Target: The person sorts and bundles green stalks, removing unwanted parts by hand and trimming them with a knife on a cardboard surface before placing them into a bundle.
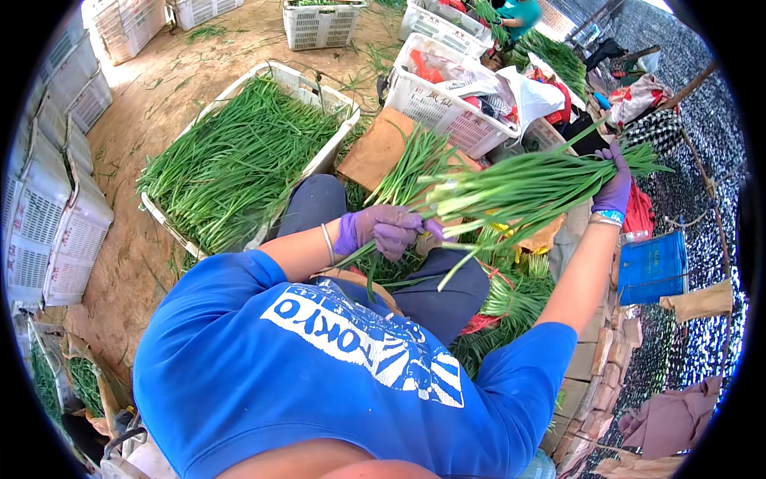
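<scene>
A long loose bunch of garlic chives [519,188] lies stretched across in front of me, pale stem ends to the left. My right hand [614,185], in a purple glove, is wrapped round it near the leaf tips. Closed at the pale ends is my left hand [387,230], also gloved in purple. A few loose chive blades [361,254] trail from its fingers. Behind the bunch, a smaller pile of chives [411,168] rests on a brown wooden board [381,148]. Tied chive bundles [515,299] with red bands lie by my right knee, partly hidden by my arm.
A large white crate [349,120] heaped with loose chives stands ahead left. Stacked white crates [60,215] line the left side. Another crate [447,112] holds bags and cloth. A blue bucket [653,267] hangs right, beside dark netting. Another person [520,16] sits far off.
</scene>
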Demonstrator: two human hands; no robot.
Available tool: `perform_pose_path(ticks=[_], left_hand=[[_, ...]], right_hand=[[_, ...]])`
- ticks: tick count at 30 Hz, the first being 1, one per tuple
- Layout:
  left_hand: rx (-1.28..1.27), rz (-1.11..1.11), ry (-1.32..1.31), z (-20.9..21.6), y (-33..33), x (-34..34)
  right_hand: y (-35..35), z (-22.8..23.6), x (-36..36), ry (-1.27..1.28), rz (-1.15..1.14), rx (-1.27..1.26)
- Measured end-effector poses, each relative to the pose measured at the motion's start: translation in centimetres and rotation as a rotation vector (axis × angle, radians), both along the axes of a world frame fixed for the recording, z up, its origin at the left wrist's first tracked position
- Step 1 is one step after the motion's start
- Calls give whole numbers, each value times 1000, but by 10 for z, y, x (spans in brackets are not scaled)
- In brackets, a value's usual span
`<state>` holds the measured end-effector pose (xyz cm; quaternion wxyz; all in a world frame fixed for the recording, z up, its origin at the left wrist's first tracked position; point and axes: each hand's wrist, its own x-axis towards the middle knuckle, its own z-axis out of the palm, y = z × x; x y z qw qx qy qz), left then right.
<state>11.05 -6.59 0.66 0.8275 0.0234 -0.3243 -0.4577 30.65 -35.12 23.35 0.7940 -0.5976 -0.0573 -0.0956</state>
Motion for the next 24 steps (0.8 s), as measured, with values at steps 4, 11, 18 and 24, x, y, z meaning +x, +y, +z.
perform_pose_path(ticks=[4,11,18,24], left_hand=[[138,260,6,5,28,-24],[975,758,-436,13,51,-29],[1466,958,-1518,58,6,-9],[1074,1734,-1047,104,-34,5]], right_hand=[[-63,-19,47,100,106,196],[-82,0,20,-126,-182,-200],[-3,-10,-38,-309,33,-611],[89,-9,-134,-207,421,-652]])
